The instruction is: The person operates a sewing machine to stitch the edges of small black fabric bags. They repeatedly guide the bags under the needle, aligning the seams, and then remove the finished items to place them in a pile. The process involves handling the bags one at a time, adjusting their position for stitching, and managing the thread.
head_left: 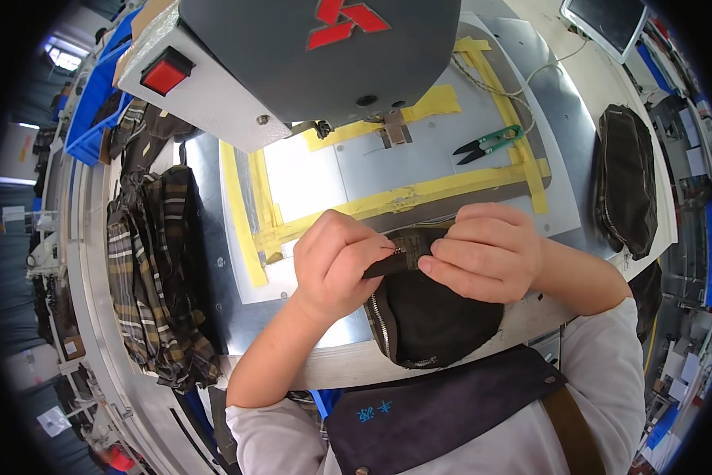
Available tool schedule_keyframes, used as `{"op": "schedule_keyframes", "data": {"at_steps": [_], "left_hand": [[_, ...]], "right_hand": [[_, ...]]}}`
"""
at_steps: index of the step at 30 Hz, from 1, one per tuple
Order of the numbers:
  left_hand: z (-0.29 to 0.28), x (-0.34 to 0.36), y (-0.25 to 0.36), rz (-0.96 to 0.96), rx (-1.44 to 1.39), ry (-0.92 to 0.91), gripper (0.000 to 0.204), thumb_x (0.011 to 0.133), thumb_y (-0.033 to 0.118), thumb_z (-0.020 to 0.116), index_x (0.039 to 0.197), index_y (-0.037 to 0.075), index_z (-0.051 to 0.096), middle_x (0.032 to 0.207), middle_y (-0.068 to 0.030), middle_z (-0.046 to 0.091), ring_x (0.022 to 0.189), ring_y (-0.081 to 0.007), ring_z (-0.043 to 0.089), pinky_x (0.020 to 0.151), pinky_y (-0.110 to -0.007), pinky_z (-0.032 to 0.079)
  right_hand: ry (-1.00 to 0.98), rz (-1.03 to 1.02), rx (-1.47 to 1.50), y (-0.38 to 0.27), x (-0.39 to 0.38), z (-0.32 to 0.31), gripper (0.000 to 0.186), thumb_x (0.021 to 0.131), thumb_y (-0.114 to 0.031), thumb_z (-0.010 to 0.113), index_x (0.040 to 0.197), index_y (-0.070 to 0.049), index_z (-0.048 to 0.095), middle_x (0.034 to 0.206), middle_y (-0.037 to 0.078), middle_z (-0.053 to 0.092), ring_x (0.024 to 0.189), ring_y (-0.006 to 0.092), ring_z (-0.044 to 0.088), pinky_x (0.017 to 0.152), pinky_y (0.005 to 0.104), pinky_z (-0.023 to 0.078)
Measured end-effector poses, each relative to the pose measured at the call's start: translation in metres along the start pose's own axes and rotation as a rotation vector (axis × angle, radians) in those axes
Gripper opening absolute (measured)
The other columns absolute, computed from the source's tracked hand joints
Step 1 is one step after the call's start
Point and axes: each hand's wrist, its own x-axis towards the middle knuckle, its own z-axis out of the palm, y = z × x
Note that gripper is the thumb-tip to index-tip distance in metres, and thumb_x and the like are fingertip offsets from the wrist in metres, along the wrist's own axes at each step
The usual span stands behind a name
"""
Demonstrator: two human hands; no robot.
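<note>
A dark olive fabric pouch [443, 321] with a metal zipper [381, 323] lies at the front edge of the work table, below the sewing machine [332, 47]. My left hand [332, 261] pinches the upper part of the pouch by a small metal piece at the zipper band [400, 252]. My right hand [487, 252] grips the same upper edge on the right, fingers curled over the fabric. Green-handled thread snips [498, 141] lie on the taped metal plate [395, 198] above my hands.
Plaid fabric pieces [146, 285] are piled on the left, near a blue bin [87, 134]. A second dark zipped pouch [625, 182] lies at the right. A screen [605, 22] stands at the back right, and a cord [530, 79] runs over the plate.
</note>
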Motion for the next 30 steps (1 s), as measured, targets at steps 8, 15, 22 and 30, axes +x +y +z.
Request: {"op": "schedule_keyframes", "data": {"at_steps": [8, 15, 22, 30], "left_hand": [[-0.014, 0.028, 0.004, -0.378, -0.11, -0.356, 0.023, 0.065, -0.003, 0.073, 0.086, 0.003, 0.067, 0.077, -0.0053, 0.053, 0.066, -0.0196, 0.054, 0.056, -0.029, 0.043], [-0.03, 0.06, -0.002, -0.795, -0.35, -0.725, 0.018, 0.075, 0.008, 0.076, 0.086, -0.002, 0.065, 0.078, -0.0044, 0.057, 0.07, -0.0115, 0.052, 0.063, -0.024, 0.042], [-0.028, 0.069, -0.006, -0.896, -0.39, -0.839, 0.018, 0.077, 0.01, 0.075, 0.086, -0.002, 0.065, 0.073, -0.0018, 0.06, 0.066, -0.0071, 0.052, 0.06, -0.025, 0.044], [-0.029, 0.078, -0.002, -0.875, -0.344, -0.833, 0.02, 0.078, 0.01, 0.073, 0.09, -0.002, 0.064, 0.081, -0.0018, 0.057, 0.071, -0.0074, 0.05, 0.064, -0.024, 0.042]], "right_hand": [[-0.112, 0.596, 0.224, -0.006, 0.009, 0.003, 0.011, 0.072, -0.008, 0.073, 0.081, -0.005, 0.066, 0.084, 0.005, 0.064, 0.067, 0.0172, 0.058, 0.058, 0.0285, 0.048], [-0.244, 1.385, 1.04, 0.011, 0.022, -0.002, 0.014, 0.089, -0.013, 0.068, 0.089, 0.001, 0.066, 0.081, 0.001, 0.064, 0.072, 0.005, 0.057, 0.064, 0.0221, 0.046], [-0.17, 1.374, 1.066, 0.011, 0.016, 0.003, 0.021, 0.086, -0.021, 0.068, 0.086, 0.0, 0.069, 0.07, 0.002, 0.062, 0.064, 0.0069, 0.053, 0.058, 0.0248, 0.042], [-0.119, 1.326, 1.01, 0.017, 0.015, 0.002, 0.023, 0.086, -0.023, 0.068, 0.085, 0.0, 0.068, 0.073, 0.003, 0.064, 0.065, 0.0086, 0.054, 0.059, 0.0257, 0.043]]}}
